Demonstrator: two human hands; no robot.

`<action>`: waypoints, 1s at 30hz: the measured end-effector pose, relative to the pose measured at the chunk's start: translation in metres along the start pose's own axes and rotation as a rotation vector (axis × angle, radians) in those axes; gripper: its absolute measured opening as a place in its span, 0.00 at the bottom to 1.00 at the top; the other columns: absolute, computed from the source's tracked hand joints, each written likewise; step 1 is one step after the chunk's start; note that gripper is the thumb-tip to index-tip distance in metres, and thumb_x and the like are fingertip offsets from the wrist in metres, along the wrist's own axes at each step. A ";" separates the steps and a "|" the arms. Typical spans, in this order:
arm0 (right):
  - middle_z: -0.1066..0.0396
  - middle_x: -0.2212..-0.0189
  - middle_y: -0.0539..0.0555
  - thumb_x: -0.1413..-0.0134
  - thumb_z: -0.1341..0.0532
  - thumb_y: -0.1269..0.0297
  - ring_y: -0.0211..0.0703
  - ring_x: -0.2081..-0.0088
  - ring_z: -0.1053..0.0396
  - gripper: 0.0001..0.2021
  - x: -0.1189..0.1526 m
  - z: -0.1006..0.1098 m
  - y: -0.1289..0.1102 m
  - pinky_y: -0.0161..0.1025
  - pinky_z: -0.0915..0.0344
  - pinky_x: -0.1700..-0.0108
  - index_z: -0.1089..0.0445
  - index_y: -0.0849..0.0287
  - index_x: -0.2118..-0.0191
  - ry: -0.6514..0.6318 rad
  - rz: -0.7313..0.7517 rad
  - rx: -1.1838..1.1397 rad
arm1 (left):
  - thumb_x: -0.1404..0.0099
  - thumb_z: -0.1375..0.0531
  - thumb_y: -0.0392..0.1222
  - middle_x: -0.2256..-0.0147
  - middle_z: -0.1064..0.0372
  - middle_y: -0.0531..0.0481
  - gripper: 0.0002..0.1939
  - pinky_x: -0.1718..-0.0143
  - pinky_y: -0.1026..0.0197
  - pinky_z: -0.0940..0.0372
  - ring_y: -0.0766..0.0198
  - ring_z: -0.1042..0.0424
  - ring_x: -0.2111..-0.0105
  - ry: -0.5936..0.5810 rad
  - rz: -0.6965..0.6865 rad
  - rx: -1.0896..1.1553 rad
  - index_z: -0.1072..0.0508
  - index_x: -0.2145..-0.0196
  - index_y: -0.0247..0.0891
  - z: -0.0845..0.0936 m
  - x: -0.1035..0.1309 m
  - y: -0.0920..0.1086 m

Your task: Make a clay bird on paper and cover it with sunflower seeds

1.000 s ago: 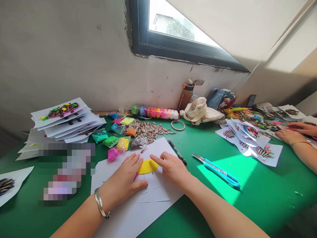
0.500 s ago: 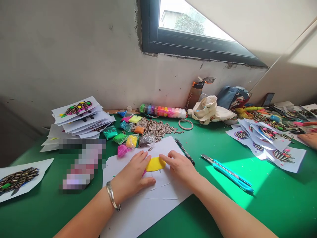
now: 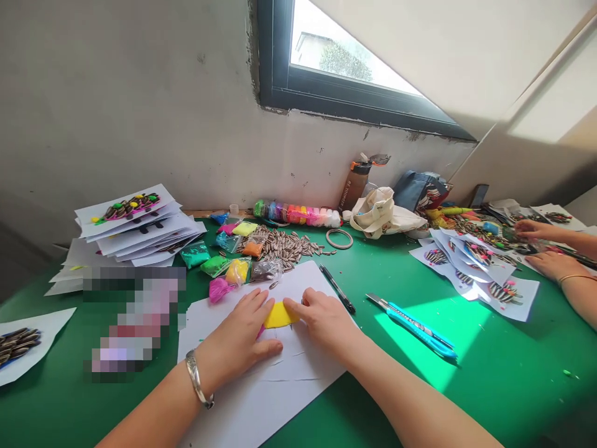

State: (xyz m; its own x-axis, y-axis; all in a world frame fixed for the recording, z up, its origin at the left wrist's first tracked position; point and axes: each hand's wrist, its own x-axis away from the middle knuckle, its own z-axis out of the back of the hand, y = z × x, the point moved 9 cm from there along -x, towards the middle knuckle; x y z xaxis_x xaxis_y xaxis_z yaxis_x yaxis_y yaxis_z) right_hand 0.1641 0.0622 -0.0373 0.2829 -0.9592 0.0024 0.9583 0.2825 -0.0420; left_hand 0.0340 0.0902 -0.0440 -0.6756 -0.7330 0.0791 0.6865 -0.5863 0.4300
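Yellow clay [image 3: 280, 315] lies pressed flat on a white paper sheet [image 3: 298, 407] with faint drawn lines, in front of me. My left hand [image 3: 240, 330] rests on the paper at the clay's left edge, fingers spread and palm down. A bit of pink clay shows beside it, mostly covered. At the clay's right edge my right hand [image 3: 329, 320] touches with its index finger; its other fingers are curled and partly hidden. A black pen [image 3: 336, 288] lies on the sheet's upper right edge.
Behind the paper are bagged clays [image 3: 237, 271], sunflower seeds [image 3: 289, 246] and a tape ring [image 3: 339, 238]. A blue utility knife [image 3: 420, 328] lies right. Seed pictures are stacked left [image 3: 140, 233] and right [image 3: 471, 264]. Another person's hands [image 3: 550, 264] are at far right.
The view has shifted slightly right. My right index finger lies further over the yellow clay's right edge. At far right, more of the other person's hands and forearms shows.
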 end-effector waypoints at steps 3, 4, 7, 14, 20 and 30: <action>0.35 0.62 0.52 0.39 0.46 0.68 0.41 0.68 0.39 0.22 0.000 0.003 0.000 0.36 0.56 0.71 0.41 0.39 0.42 0.006 -0.011 -0.007 | 0.41 0.38 0.57 0.35 0.51 0.38 0.37 0.37 0.40 0.50 0.42 0.55 0.35 -0.020 0.006 -0.015 0.39 0.39 0.37 -0.001 -0.001 0.001; 0.35 0.62 0.52 0.39 0.46 0.68 0.41 0.68 0.39 0.22 0.000 0.003 0.000 0.37 0.56 0.71 0.41 0.39 0.42 0.004 -0.014 -0.007 | 0.41 0.38 0.56 0.35 0.51 0.38 0.38 0.37 0.40 0.51 0.42 0.55 0.34 -0.035 0.014 -0.025 0.40 0.38 0.36 -0.001 -0.002 0.002; 0.34 0.62 0.53 0.39 0.46 0.67 0.41 0.69 0.39 0.21 -0.001 0.004 -0.001 0.38 0.57 0.71 0.40 0.40 0.42 -0.008 -0.016 -0.009 | 0.41 0.39 0.55 0.35 0.52 0.36 0.38 0.37 0.40 0.51 0.42 0.56 0.34 -0.074 0.037 -0.057 0.41 0.38 0.33 0.000 -0.004 0.005; 0.35 0.62 0.53 0.39 0.46 0.66 0.43 0.68 0.39 0.20 0.000 0.006 -0.001 0.38 0.57 0.72 0.40 0.40 0.43 0.040 -0.021 -0.018 | 0.40 0.39 0.54 0.35 0.51 0.36 0.37 0.37 0.40 0.50 0.42 0.54 0.35 -0.078 0.022 -0.075 0.40 0.39 0.34 0.002 -0.006 0.008; 0.34 0.62 0.53 0.41 0.46 0.70 0.42 0.68 0.37 0.23 0.000 0.003 0.000 0.37 0.53 0.71 0.39 0.40 0.42 0.004 -0.018 -0.031 | 0.41 0.37 0.55 0.36 0.48 0.37 0.36 0.38 0.39 0.48 0.41 0.52 0.35 -0.012 0.004 -0.043 0.39 0.40 0.36 0.003 -0.002 0.006; 0.30 0.59 0.53 0.42 0.53 0.74 0.41 0.59 0.32 0.25 0.007 -0.007 0.040 0.37 0.38 0.57 0.37 0.53 0.41 0.123 -0.154 -0.547 | 0.39 0.43 0.64 0.36 0.49 0.35 0.40 0.38 0.40 0.48 0.43 0.51 0.36 -0.017 -0.043 -0.027 0.41 0.38 0.35 0.012 0.003 0.012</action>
State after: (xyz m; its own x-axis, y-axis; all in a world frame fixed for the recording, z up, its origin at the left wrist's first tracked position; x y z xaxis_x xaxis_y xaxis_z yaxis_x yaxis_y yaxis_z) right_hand 0.2046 0.0665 -0.0463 0.1037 -0.9925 -0.0655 0.8188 0.1225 -0.5609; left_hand 0.0372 0.0847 -0.0281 -0.7093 -0.7008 0.0763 0.6634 -0.6269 0.4085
